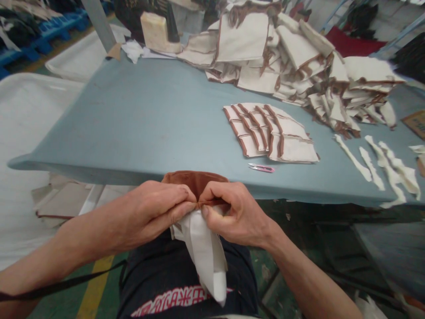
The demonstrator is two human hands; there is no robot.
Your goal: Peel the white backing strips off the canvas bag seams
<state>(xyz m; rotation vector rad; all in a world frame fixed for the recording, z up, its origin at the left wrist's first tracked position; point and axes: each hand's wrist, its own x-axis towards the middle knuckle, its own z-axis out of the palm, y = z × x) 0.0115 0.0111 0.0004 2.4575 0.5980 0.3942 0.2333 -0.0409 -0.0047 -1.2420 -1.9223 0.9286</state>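
My left hand (169, 204) and my right hand (229, 210) meet at the table's front edge, thumbs and fingers pinching the brown trim of a cream fabric piece (207, 257). Its brown part (186, 178) spreads above my fingers against the table edge, while the cream cloth hangs down over my dark apron (146, 274). Exactly what sits between the fingertips is too small to make out. Beyond my right hand lies a pair of thread snips (261, 168) with pink handles. Behind them, several cream pieces with brown binding (295, 128) lie in an overlapping row.
A large heap of cream, brown-edged pieces (244, 37) covers the back right of the blue-covered table (133, 115). Cream fabric strips (392, 168) lie at the right. A yellowish block (154, 31) stands at the back. White bins (29, 102) are on the left.
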